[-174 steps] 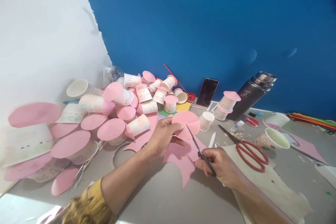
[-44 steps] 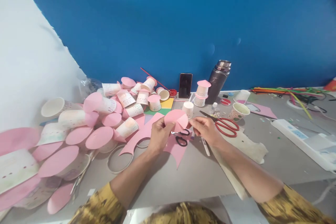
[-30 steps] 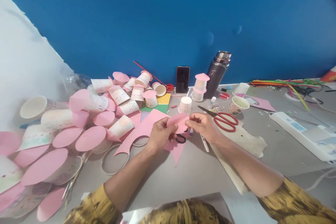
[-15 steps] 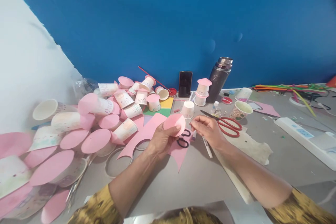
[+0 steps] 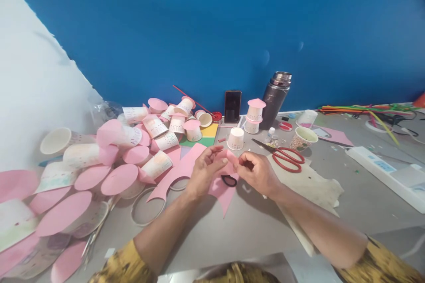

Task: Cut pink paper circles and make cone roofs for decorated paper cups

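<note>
A small piece of pink paper [image 5: 227, 164], curved at its edges, is between my two hands. My left hand [image 5: 206, 171] grips its left side with the thumb across the front. At its right edge my right hand [image 5: 257, 171] pinches it between thumb and fingers. Under the hands lies a pink paper scrap [image 5: 223, 199], with one black scissor handle [image 5: 229, 180] showing on it. An upside-down white paper cup [image 5: 235, 139] stands just beyond. Red-handled scissors [image 5: 287, 159] rest to the right on a pale cloth [image 5: 310, 188].
Many paper cups with pink paper discs [image 5: 119, 180] are heaped on the left. A two-cup tower [image 5: 255, 115], a phone [image 5: 233, 106] and a dark flask [image 5: 276, 101] stand at the back. A white power strip [image 5: 385, 177] is at right.
My right hand has moved left and taken hold of the pink paper's right edge. The paper now sits lower and is turned. My left hand keeps its hold.
</note>
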{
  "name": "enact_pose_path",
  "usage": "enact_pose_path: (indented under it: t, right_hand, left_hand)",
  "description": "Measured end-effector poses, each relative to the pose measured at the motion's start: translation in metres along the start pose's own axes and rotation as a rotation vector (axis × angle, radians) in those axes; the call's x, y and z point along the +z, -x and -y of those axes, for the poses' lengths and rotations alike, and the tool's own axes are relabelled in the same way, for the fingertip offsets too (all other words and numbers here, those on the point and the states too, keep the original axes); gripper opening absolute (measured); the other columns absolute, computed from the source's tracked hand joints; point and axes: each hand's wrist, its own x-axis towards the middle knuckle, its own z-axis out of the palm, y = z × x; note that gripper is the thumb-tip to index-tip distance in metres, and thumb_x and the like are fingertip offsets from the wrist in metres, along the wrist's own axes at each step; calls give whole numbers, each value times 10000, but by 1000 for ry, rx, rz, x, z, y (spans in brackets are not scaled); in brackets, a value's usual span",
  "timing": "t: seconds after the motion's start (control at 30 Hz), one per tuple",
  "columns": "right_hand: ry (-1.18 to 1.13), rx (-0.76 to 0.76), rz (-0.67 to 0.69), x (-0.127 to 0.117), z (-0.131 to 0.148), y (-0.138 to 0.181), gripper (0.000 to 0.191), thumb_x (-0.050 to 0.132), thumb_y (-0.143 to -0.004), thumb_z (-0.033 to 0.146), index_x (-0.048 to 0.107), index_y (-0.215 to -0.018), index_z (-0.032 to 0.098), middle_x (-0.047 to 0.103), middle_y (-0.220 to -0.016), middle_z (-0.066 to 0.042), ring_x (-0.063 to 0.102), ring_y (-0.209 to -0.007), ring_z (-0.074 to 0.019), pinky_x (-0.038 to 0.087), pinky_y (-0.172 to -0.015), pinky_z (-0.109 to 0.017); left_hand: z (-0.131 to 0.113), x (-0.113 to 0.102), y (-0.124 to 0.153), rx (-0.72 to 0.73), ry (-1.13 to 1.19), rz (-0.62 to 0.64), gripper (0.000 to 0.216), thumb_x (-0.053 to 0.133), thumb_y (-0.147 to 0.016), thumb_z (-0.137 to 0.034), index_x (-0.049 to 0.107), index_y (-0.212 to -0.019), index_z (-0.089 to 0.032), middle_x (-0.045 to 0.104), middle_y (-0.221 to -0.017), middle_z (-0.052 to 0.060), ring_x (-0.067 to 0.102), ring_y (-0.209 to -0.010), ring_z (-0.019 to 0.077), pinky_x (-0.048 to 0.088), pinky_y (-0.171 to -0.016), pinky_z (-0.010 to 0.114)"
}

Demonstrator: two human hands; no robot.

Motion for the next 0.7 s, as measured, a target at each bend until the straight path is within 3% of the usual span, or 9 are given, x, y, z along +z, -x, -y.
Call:
enact_pose_path:
  t: [0.07, 0.1, 0.2, 0.33, 0.5, 0.7]
  right_hand:
    - [111, -78, 45, -4, -3, -2, 206, 648, -800, 287, 529, -644, 224, 581, -581, 19, 456, -532, -126, 333, -544, -264]
    - [159, -121, 80, -5, -5, -2, 184, 652, -792, 258, 542, -650, 223, 595, -590, 17, 467, -537, -126, 329, -551, -264]
    - [237, -214, 177, -6, -10, 0, 135, 650, -780, 191, 574, -671, 217, 636, -630, 15, 494, -552, -121, 327, -570, -261]
    - [241, -247, 199, -7, -10, 2, 129, 655, -797, 190, 589, -689, 216, 654, -651, 14, 509, -560, -117, 333, -575, -256]
    - [123, -100, 186, -11, -2, -1, 122, 701, -824, 324, 637, -787, 227, 663, -690, 13, 552, -592, -137, 389, -590, -260]
    - [-44, 104, 194, -4, 1, 0, 238, 661, -857, 401, 593, -715, 222, 596, -615, 26, 487, -540, -131, 366, -497, -253]
  left_hand:
    - [-14, -7, -1, 80, -236, 67, 451, 835, -653, -201, 743, -1095, -216, 739, -1148, 97, 650, -1117, 275, 504, -871, 333]
    - [-20, -9, -1, 97, -358, 99, 409, 822, -637, -174, 768, -1040, -216, 744, -1145, 101, 652, -1109, 289, 502, -866, 338]
    - [-26, -12, 0, 127, -566, 200, 309, 750, -680, -155, 804, -975, -228, 770, -1074, 83, 683, -998, 274, 498, -854, 335]
    - [-19, -11, 2, 140, -707, 272, 180, 626, -765, -158, 795, -765, -218, 761, -829, 39, 670, -816, 217, 475, -759, 284]
    - [-15, -9, 2, 50, -625, 85, 135, 645, -749, -254, 692, -643, -184, 601, -629, -10, 498, -605, 144, 359, -559, 244]
    - [-12, -1, 5, -99, -358, -49, 136, 698, -669, -295, 637, -638, -178, 543, -618, -25, 455, -578, 123, 349, -534, 233]
